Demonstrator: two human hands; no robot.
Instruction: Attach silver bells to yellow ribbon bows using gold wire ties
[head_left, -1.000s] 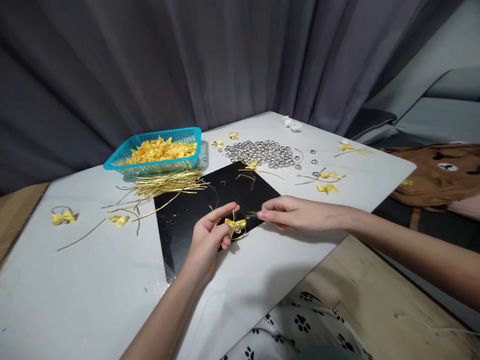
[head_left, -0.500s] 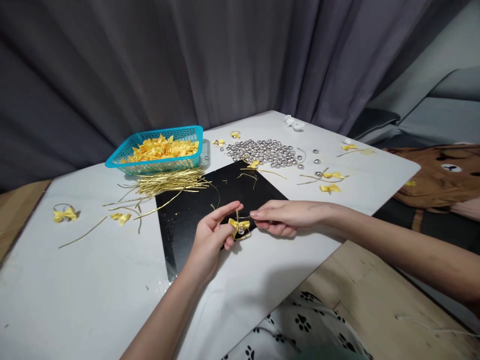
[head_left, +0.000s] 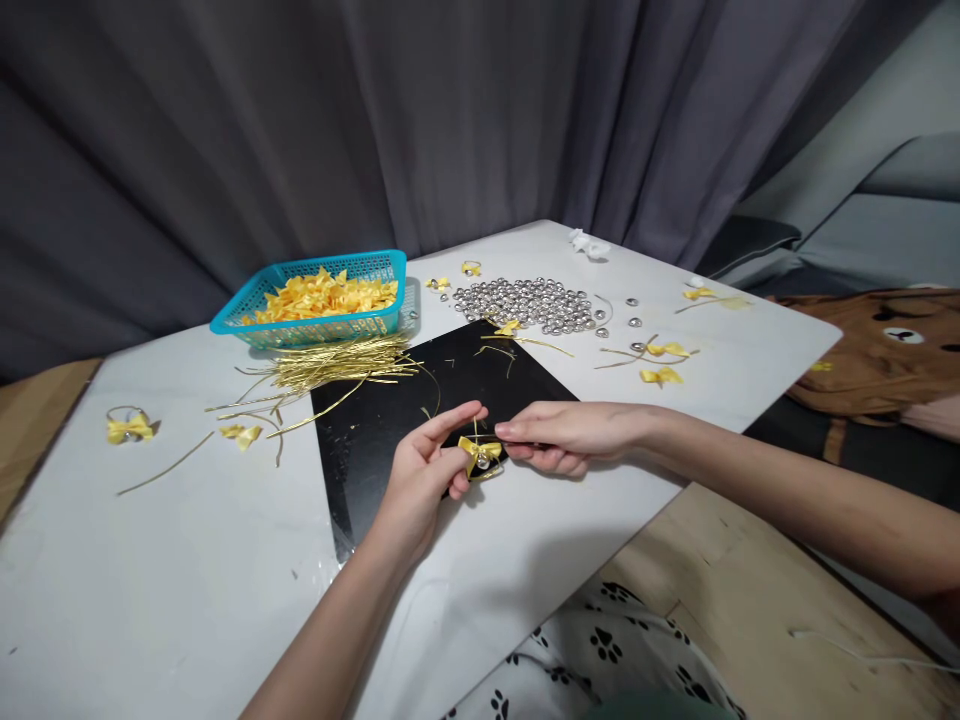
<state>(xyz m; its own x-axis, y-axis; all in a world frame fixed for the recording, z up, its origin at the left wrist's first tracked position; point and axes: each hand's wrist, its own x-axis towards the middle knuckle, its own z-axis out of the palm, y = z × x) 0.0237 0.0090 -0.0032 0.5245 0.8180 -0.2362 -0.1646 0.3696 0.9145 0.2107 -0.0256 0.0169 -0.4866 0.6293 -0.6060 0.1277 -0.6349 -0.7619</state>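
My left hand (head_left: 431, 460) pinches a yellow ribbon bow (head_left: 472, 450) between thumb and fingers, its index finger stretched out above. A small silver bell-like bead (head_left: 484, 461) sits at the bow's middle, and a gold wire (head_left: 475, 426) rises from the bow near the index fingertip. Close on the right, my right hand (head_left: 547, 437) is closed, thumb against curled fingers, on what looks like a thin strand leading from the bow. Its fingers hide most of that strand. Both hands are over the near edge of a black mat (head_left: 450, 375).
A blue basket (head_left: 307, 335) of yellow bows stands at the back left, behind a bundle of gold wires (head_left: 337, 365). Silver beads (head_left: 532, 305) lie in a pile beyond the mat. Loose bows (head_left: 661, 376) and wires are scattered on the white table (head_left: 187, 580).
My right hand has shifted very slightly left, closer to the bow. My left hand and the bow are almost unmoved.
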